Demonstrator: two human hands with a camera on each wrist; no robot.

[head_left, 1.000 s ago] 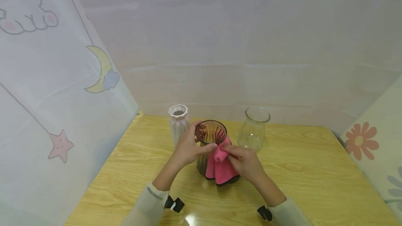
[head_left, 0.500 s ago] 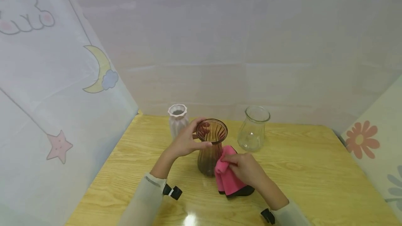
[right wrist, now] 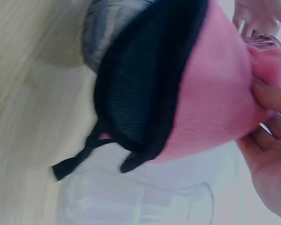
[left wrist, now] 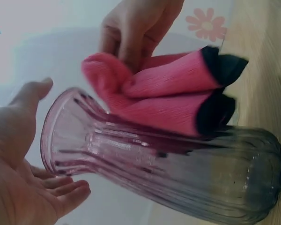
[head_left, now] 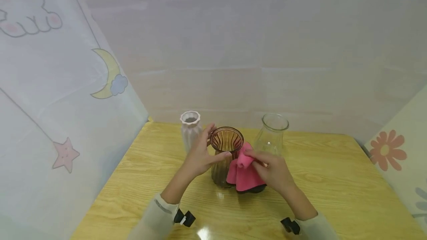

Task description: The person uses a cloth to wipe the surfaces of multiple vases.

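Observation:
A ribbed glass vase, brownish at the rim and greyer lower down, stands upright on the table. My left hand is spread around its neck, thumb in front and fingers behind; in the left wrist view the fingers look relaxed, with a gap between thumb and rim. A pink cloth with a dark underside and black edging hangs from my right hand, which pinches its bunched top. The cloth drapes beside the vase's right side and covers part of it. In the right wrist view the cloth shows a black loop.
Behind my left hand is a white fluted vase. A clear glass vase stands back right, partly hidden by my right hand. The wooden table meets a pale hanging sheet at the back.
The cloth in my right hand went down and right away from the vase, then rose again near its neck. My left hand stays around the neck, its fingers spread a little wider.

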